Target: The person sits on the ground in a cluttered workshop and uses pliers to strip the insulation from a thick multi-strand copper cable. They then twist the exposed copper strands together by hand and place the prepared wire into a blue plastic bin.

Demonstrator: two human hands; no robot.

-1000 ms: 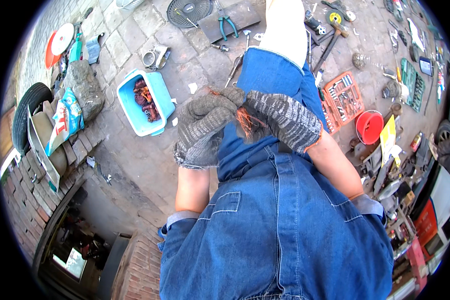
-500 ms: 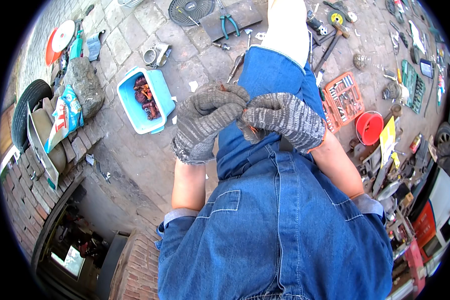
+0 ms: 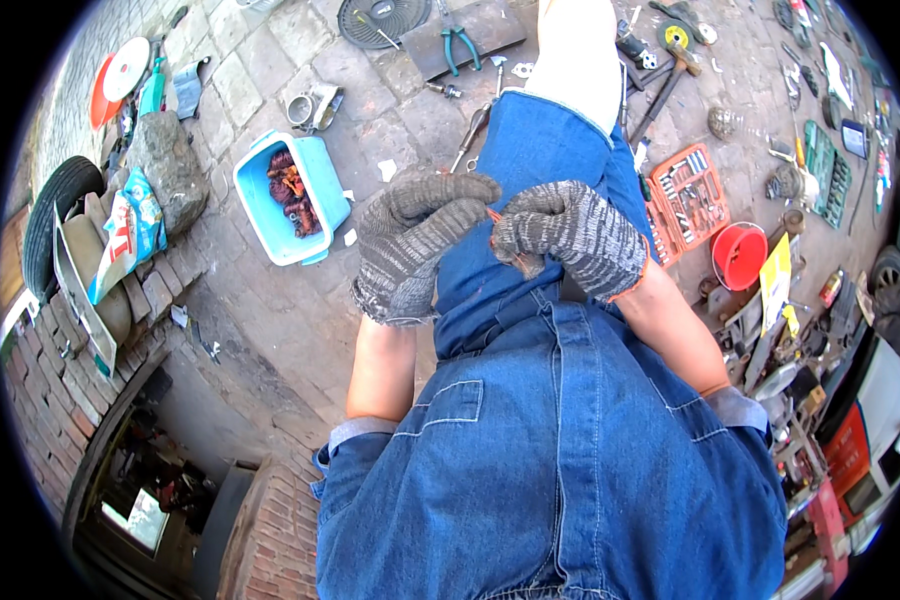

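Grey knitted gloves cover both hands, which meet above my denim-covered lap. Thumb and fingers of my left hand [image 3: 410,240] are pinched together. Close beside it, my right hand [image 3: 573,238] is closed with its fingers curled. A thin reddish, copper-coloured wire [image 3: 494,215] shows between the two fingertips; most of it is hidden by the gloves. To the left on the paving, a light-blue plastic basin [image 3: 325,185] holds several dark-red and copper-coloured wire bundles [image 3: 292,196].
Beyond my knee lie green-handled pliers [image 3: 460,50] on a dark plate, a screwdriver [image 3: 470,140] and a hammer [image 3: 665,95]. An orange socket set [image 3: 688,200] and a red bucket [image 3: 739,256] stand right. A metal fitting [image 3: 315,107], a stone [image 3: 167,172] and a tyre [image 3: 55,225] are left.
My hands have drawn slightly apart, opening a small gap between the fingertips where the reddish wire now shows. Surrounding objects have stayed in place.
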